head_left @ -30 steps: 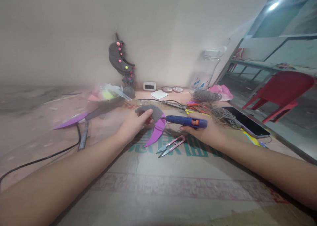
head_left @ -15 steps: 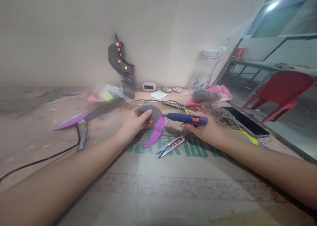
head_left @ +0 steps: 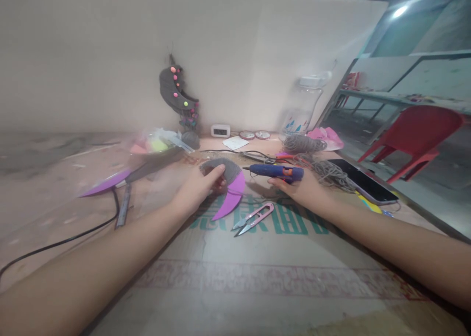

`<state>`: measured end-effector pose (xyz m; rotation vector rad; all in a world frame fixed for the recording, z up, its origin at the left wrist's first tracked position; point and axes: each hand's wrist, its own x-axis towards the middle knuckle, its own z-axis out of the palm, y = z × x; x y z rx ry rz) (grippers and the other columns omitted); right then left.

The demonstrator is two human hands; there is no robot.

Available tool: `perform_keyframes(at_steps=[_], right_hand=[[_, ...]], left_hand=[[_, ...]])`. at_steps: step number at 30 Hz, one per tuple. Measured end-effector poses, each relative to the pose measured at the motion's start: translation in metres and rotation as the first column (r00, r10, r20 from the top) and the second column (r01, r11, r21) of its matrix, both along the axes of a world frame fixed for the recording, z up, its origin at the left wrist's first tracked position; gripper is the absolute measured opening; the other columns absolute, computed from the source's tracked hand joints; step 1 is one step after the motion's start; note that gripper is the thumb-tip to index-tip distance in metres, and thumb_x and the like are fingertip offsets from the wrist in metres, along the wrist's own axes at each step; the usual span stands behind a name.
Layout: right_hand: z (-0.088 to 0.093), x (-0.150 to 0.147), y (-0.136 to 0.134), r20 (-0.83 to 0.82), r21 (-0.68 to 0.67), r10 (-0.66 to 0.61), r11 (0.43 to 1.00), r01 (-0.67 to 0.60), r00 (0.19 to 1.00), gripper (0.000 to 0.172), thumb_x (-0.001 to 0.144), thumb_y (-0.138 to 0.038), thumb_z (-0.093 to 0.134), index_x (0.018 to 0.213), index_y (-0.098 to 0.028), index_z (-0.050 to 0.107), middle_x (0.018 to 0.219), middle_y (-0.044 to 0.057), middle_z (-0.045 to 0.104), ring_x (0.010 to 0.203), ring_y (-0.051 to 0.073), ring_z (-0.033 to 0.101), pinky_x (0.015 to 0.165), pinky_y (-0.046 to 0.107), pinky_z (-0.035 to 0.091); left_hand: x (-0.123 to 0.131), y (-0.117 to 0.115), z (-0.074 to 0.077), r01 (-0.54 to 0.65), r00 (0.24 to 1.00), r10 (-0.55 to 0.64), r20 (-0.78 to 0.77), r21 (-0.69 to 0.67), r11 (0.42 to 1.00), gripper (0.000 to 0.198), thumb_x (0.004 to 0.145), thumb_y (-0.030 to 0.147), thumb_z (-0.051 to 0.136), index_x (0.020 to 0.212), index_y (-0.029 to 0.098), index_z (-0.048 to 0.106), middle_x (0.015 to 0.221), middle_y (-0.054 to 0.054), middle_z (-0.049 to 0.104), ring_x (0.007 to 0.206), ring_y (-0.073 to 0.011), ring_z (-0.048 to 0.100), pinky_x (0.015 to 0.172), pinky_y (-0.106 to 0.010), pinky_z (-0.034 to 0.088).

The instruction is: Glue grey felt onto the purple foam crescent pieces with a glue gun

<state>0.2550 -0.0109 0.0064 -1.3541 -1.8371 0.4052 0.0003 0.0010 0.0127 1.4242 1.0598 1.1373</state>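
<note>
My left hand (head_left: 196, 188) grips a purple crescent (head_left: 231, 194) whose upper part is wound with grey yarn, thumb on top of the grey part. My right hand (head_left: 300, 186) is closed around a blue glue gun (head_left: 274, 170) with an orange trigger, its nozzle pointing left toward the crescent and a short gap away from it. Pink thread snips (head_left: 253, 217) lie on the cardboard sheet (head_left: 257, 272) just below both hands.
A finished grey crescent with coloured beads (head_left: 176, 91) hangs on the wall. Behind the hands are a bowl of bits (head_left: 156, 143), a small clock (head_left: 221, 130), a plastic jar (head_left: 307, 105), grey yarn (head_left: 312, 152) and a phone (head_left: 364, 181). Another purple crescent (head_left: 105, 183) and a black cable (head_left: 73, 235) lie left; red chair (head_left: 419, 137) right.
The glue gun has drawn slightly back and up from the crescent's edge. The left hand keeps its hold on the crescent, nearly still.
</note>
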Motion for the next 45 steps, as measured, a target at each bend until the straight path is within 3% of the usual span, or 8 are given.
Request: perform_keyframes(at_steps=[6,12,19,26,34,37,41,45], right_hand=[[0.041,-0.001,0.001,0.052,0.029,0.028,0.999,-0.030,0.998,0.040,0.088,-0.044,0.043,0.063,-0.017,0.060,0.063,0.004,0.060,0.061,0.015,0.055,0.058,0.026,0.045],[0.083,-0.012,0.034,0.092,0.056,0.048,0.997,-0.054,0.995,0.029,0.080,-0.043,0.057,0.088,-0.017,0.066,0.083,0.006,0.069,0.077,0.021,0.061,0.067,0.029,0.048],[0.052,-0.017,0.135,0.149,-0.083,-0.077,0.993,0.090,0.986,0.032,0.082,-0.037,0.056,0.105,-0.015,0.064,0.096,0.008,0.069,0.087,0.020,0.062,0.077,0.030,0.046],[0.023,-0.019,0.161,0.200,-0.137,-0.130,0.978,0.159,0.971,0.036,0.082,-0.041,0.056,0.101,-0.012,0.066,0.083,0.008,0.070,0.070,0.018,0.062,0.064,0.026,0.046],[0.035,0.002,0.128,0.274,-0.046,-0.156,0.983,0.175,0.949,0.050,0.082,-0.045,0.055,0.122,-0.016,0.057,0.104,0.011,0.067,0.088,0.021,0.061,0.076,0.029,0.044],[0.046,0.000,0.091,0.263,0.048,-0.167,0.986,0.160,0.950,0.041,0.084,-0.045,0.051,0.108,-0.014,0.064,0.105,0.010,0.066,0.094,0.022,0.060,0.079,0.029,0.043],[0.059,-0.021,0.033,0.217,-0.190,0.122,0.978,-0.081,0.969,0.036,0.083,-0.048,0.051,0.088,-0.015,0.066,0.085,0.005,0.067,0.066,0.013,0.058,0.060,0.024,0.044],[0.055,-0.043,-0.008,-0.068,-0.559,0.329,0.769,-0.309,0.942,0.039,0.082,-0.047,0.055,0.109,-0.020,0.052,0.096,0.006,0.066,0.037,0.004,0.043,0.035,0.020,0.033]], left_hand=[[0.003,0.000,0.001,-0.010,1.000,0.010,0.003,-0.027,1.000,0.032,0.074,0.044,0.060,0.069,0.013,0.056,0.058,-0.001,0.057,0.050,-0.0102,0.052,0.050,-0.021,0.040],[0.005,0.001,-0.001,-0.039,0.999,0.041,0.035,-0.056,0.998,0.033,0.072,0.045,0.062,0.070,0.013,0.056,0.056,0.000,0.057,0.049,-0.0102,0.052,0.049,-0.022,0.042],[0.005,-0.002,0.005,-0.025,0.999,0.024,-0.027,-0.050,0.998,0.035,0.073,0.045,0.060,0.061,0.014,0.055,0.054,-0.001,0.058,0.049,-0.0101,0.051,0.050,-0.021,0.040],[0.005,-0.001,0.004,-0.042,0.998,0.040,-0.044,-0.059,0.997,0.034,0.074,0.045,0.059,0.061,0.014,0.055,0.055,-0.001,0.058,0.049,-0.0096,0.050,0.050,-0.021,0.039],[0.005,0.000,0.005,-0.025,0.999,0.024,-0.029,-0.037,0.999,0.031,0.075,0.042,0.059,0.064,0.014,0.056,0.055,-0.001,0.058,0.049,-0.0097,0.050,0.050,-0.021,0.040],[0.005,0.000,0.005,-0.037,0.999,0.037,-0.006,-0.007,0.999,0.029,0.073,0.041,0.061,0.065,0.014,0.056,0.055,-0.001,0.058,0.049,-0.0102,0.051,0.049,-0.022,0.041],[0.004,-0.001,0.004,-0.060,0.997,0.062,0.052,-0.027,0.998,0.029,0.074,0.041,0.061,0.067,0.014,0.053,0.054,0.001,0.055,0.046,-0.0086,0.049,0.046,-0.020,0.038],[0.002,0.001,-0.001,-0.064,0.995,0.063,0.075,0.008,0.998,0.034,0.076,0.046,0.058,0.069,0.014,0.053,0.057,0.001,0.056,0.048,-0.0086,0.051,0.046,-0.019,0.038]])
